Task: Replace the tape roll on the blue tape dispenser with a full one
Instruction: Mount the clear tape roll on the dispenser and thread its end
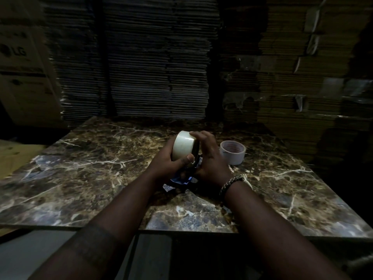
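Tape roll [184, 145] btwn both hands.

Marble table [80, 158], stacked cardboard [141, 67] (dim light)

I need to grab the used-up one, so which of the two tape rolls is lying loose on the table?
The thin, nearly empty tape roll right of the right hand, lying flat on the marble table. The full tape roll is held in both hands.

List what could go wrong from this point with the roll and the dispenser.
1. The full roll is gripped by both the left hand and the right hand above the blue dispenser; pushed on crooked, it may jam.
2. The dispenser is mostly hidden under the hands, so a finger could catch its cutting edge.
3. The spent core sits close beside the right hand and may get knocked.
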Motion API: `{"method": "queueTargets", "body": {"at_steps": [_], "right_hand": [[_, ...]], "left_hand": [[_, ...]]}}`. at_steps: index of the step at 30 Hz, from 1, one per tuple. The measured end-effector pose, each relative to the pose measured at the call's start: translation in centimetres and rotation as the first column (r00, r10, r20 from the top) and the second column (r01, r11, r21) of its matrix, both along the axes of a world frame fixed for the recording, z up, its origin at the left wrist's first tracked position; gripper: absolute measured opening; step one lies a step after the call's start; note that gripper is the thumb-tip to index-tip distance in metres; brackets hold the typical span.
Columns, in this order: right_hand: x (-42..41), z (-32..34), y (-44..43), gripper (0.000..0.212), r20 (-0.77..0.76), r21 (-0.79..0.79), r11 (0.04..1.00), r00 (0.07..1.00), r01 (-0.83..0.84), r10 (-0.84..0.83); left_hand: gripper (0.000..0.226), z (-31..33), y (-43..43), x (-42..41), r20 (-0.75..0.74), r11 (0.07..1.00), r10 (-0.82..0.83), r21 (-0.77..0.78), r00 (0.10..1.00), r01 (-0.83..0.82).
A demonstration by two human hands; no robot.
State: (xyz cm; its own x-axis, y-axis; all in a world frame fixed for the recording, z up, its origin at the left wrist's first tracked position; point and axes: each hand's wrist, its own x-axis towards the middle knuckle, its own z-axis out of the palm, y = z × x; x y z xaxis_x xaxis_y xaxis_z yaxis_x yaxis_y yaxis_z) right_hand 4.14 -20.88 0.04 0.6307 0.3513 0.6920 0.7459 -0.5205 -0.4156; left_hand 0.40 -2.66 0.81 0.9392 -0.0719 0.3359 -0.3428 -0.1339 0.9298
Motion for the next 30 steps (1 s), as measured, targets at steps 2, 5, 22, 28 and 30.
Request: {"method": "queueTargets", "body": {"at_steps": [2, 5, 22, 28, 30], "right_hand": [[0.0, 0.1, -0.1, 0.106, -0.022, 0.005, 1.0, 1.0, -0.009, 0.01], [-0.3, 0.2, -0.3, 0.112, -0.084, 0.04, 0.999, 0.996, -0.029, 0.032], [0.0, 0.3, -0.8, 0.108, -0.37, 0.157, 0.987, 0.928, 0.021, 0.039], [0.1, 0.3, -1.0, 0.096, -0.431, 0.213, 0.977, 0.899, 0.018, 0.078], [0.1, 0.3, -1.1, 0.092, -0.451, 0.241, 0.97, 0.886, 0.003, 0.11]], "left_hand": [[0.069, -0.1, 0.1, 0.1, -0.004, 0.999, -0.01, -0.052, 1.0, 0.009], [0.071, 0.0, 0.1, 0.2, -0.003, 0.998, -0.003, -0.063, 1.0, 0.003], [0.058, 0.7, 1.0, 0.6, 0.036, 0.993, 0.045, -0.11, 0.998, -0.041], [0.069, 0.8, 1.0, 0.5, 0.066, 0.99, 0.075, -0.125, 0.995, -0.067], [0.073, 0.8, 1.0, 0.6, 0.081, 0.991, 0.085, -0.115, 0.993, -0.075]]}}
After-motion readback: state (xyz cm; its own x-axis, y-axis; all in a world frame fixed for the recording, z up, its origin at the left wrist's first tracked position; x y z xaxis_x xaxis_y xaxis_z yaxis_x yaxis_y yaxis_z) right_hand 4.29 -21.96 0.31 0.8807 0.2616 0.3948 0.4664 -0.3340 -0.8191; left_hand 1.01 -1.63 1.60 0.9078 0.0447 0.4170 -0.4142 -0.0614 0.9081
